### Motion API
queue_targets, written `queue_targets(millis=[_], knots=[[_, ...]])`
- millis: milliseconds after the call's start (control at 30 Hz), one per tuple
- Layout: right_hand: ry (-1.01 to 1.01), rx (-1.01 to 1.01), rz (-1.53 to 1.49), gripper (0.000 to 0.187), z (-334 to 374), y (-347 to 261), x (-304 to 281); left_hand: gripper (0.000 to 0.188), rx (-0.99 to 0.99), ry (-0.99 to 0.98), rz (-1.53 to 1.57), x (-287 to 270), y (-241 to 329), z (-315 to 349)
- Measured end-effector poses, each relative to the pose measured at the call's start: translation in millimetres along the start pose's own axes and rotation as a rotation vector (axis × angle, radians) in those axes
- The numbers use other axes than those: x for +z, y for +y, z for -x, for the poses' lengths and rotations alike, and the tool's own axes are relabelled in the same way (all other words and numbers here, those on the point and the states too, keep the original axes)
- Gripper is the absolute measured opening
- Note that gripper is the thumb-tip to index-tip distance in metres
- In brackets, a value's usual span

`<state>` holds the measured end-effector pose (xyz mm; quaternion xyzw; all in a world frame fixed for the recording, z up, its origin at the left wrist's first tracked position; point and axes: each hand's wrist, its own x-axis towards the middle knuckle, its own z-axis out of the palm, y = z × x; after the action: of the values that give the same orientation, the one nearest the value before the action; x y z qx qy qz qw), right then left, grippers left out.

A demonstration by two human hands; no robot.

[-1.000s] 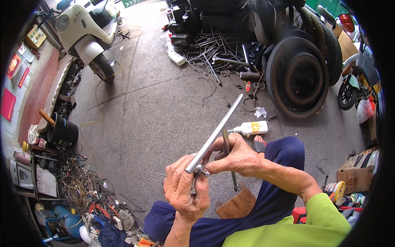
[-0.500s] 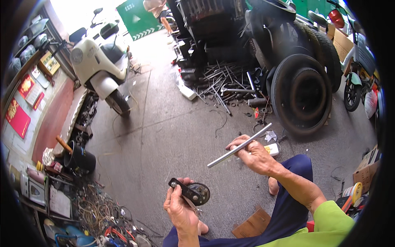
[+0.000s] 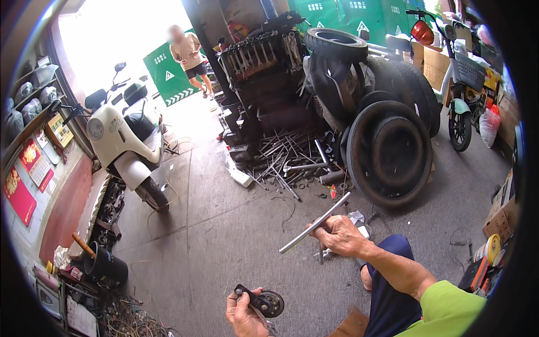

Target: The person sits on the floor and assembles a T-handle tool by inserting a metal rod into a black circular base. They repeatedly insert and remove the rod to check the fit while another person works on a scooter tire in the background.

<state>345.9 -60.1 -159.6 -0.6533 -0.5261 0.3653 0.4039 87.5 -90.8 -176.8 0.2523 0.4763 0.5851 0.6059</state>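
So we're pinching a black wheel [image 3: 274, 304] by its bracket [image 3: 256, 299] in our left hand [image 3: 245, 317], low over the floor [image 3: 196, 264], while our right hand [image 3: 342, 237] is gripping a silver rod [image 3: 314, 223] out front. Off left, a wooden handle [image 3: 83, 245] is poking out of a black bucket [image 3: 108, 266]; anything deeper is hiding from us. Right side, a plastic bag [image 3: 489, 126] is hanging out beside the small bike [image 3: 461, 105].

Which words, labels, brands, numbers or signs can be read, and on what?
Wording is located here, not copied.
Green panels at the back: legible white characters above triangular warning signs.
Green barrier, further left: small white characters, a warning triangle, chevrons.
Red posters: gold print, too small to read.
Cardboard box, right edge: print too blurred.
Black wheel assembly in the left hand and metal rod in the right hand: no writing visible.
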Motion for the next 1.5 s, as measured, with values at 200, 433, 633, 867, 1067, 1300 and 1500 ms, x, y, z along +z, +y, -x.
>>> queue_targets(millis=[200, 433, 633, 867, 1067, 1300, 1500], knots=[[-0.065, 0.003, 0.165, 0.046, 1.1, -2.1, 2.6, 0.011, -0.029, -0.101, 0.065, -3.7, -7.0, -2.1], [-0.030, -0.272, 0.359, 0.051, 12.8, -9.8, 11.1, 0.012, -0.060, -0.125, 0.098, -4.6, -11.2, -3.9], [-0.071, -0.205, 0.354, 0.051, 11.3, -8.9, 16.0, 0.011, -0.067, -0.101, 0.122, -9.0, -7.9, -3.0], [-0.290, -0.205, -0.210, 0.028, 5.4, 27.2, 41.2, 0.012, -0.040, -0.083, 0.038, -4.5, -17.8, -5.5], [-0.415, -0.462, -0.316, 0.031, 41.6, -0.6, 70.4, 0.018, 0.014, -0.192, 0.013, -10.4, -48.0, -8.4], [-0.263, -0.602, -0.114, 0.029, 46.9, 8.3, 83.0, 0.020, 0.036, -0.290, -0.092, 11.4, -44.1, 16.9], [-0.284, -0.533, -0.060, 0.026, 46.1, 5.3, 82.2, 0.021, -0.016, -0.228, -0.060, 5.0, -51.4, 12.0]])
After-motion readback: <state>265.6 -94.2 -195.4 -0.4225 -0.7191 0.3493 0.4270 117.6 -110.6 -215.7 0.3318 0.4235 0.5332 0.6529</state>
